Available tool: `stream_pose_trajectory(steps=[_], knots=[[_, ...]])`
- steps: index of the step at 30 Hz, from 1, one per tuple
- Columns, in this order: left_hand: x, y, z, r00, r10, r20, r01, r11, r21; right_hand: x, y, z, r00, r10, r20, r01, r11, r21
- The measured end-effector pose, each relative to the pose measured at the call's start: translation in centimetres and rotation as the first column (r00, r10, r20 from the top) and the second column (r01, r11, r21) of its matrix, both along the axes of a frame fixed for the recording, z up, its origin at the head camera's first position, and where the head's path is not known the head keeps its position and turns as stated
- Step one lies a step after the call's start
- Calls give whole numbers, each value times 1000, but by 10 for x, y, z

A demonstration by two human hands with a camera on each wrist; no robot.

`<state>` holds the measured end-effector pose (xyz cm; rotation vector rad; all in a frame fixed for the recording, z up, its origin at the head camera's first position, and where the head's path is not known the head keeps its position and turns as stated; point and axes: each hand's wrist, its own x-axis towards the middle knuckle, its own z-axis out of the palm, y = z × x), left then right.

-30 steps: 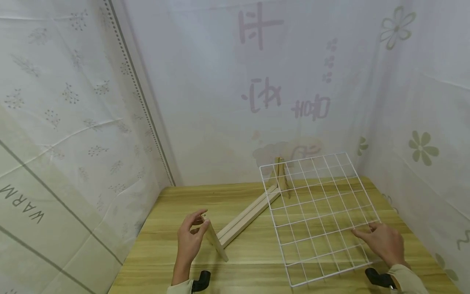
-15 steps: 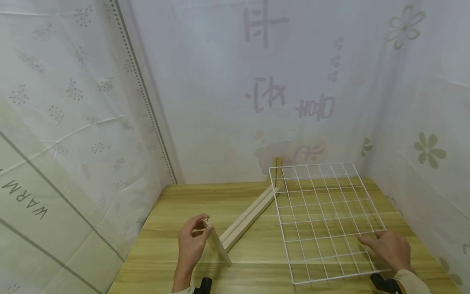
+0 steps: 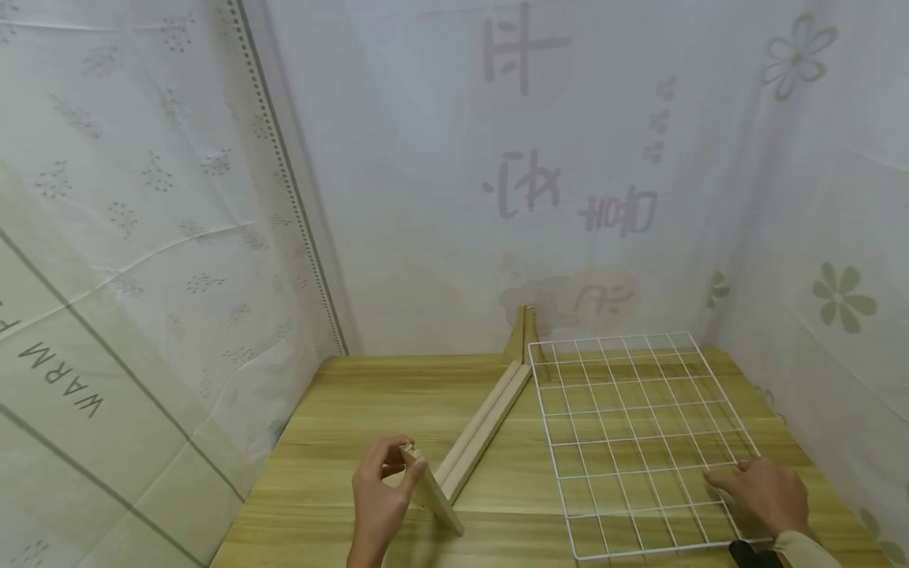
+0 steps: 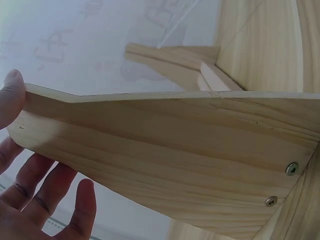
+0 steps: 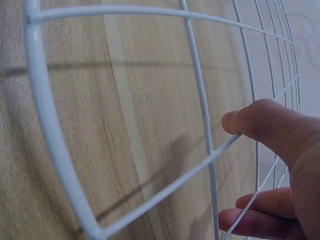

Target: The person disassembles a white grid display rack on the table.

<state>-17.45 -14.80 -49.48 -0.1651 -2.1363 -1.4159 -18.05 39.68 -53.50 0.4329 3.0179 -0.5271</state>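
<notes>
A pale wooden stand with two long rails (image 3: 490, 426) between two upright end boards sits slantwise on the table. My left hand (image 3: 383, 497) grips the top of the near end board (image 4: 165, 145), thumb on one side and fingers on the other. Two metal screws (image 4: 292, 169) show low on that board. The far end board (image 3: 524, 331) stands at the back. My right hand (image 3: 767, 493) pinches the right edge of a white wire grid panel (image 3: 551, 444), thumb over a wire and fingers beneath. The grid lies tilted, close over the table, its shadow on the wood.
The wood-grain table (image 3: 398, 379) ends at a pale printed curtain (image 3: 412, 197) behind. More curtain hangs at the left (image 3: 142, 260) and right (image 3: 852, 237). The grid's far left corner is close to the stand's far end.
The grid has come down flatter toward the table with my right hand. My left hand has brought the stand's near end toward me, and the stand has turned slightly. The head view has shifted a little.
</notes>
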Motion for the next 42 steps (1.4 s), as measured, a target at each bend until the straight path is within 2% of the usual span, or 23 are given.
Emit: stream_pose_trajectory(steps=[6,12,24,32,38,42], knots=[[7,5,2,999,9,41,-8,1000,-26,0,1,0,998,60,-32,-59,998,27],[13,11,1,998,19,63,-16,999,-48,-1,1,-1,998,57,-29,-57,998,4],[16,24,2,999,5,35,-2,997,-76,-3,-2,-5,997,40,-59,-41,999,-14],[18,35,1,1000,10,23,-8,996,-92,-7,-2,-5,998,64,-7,-64,998,-19],[18,41,-1,1000,10,-11,-11,996,-90,-13,-6,-8,997,65,-50,-65,998,-15],[17,43,-2,1000,8,-6,-8,997,-76,-17,-12,-7,997,54,-59,-56,998,-31]])
